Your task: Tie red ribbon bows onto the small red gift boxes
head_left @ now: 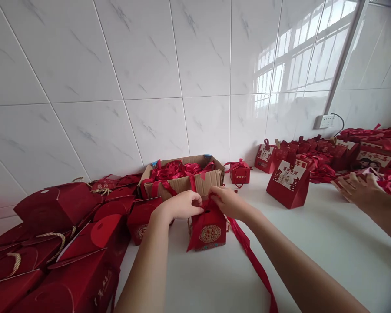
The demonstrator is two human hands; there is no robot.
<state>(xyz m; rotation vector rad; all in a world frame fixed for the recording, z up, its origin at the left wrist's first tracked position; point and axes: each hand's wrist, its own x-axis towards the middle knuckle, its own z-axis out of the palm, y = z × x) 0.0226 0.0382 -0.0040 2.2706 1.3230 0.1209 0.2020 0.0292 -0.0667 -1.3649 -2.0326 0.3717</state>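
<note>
A small red gift box (212,233) with a round gold emblem on its front stands upright on the white table. My left hand (180,204) is closed at the box's upper left edge, thumb and fingers pinched on red ribbon. From the other side my right hand (227,202) pinches ribbon at the top of the box. One cut ribbon end hangs across the box's front left. The long red ribbon (252,256) trails from the right side of the box toward the table's near edge. My fingers partly hide where the ribbon crosses the top.
An open cardboard carton (208,186) of red ribbons stands behind the box. Red boxes with rope handles (57,204) crowd the left. A red printed box (288,182) and a small ribboned box (240,172) stand to the right. Another person's hand (365,195) reaches in far right.
</note>
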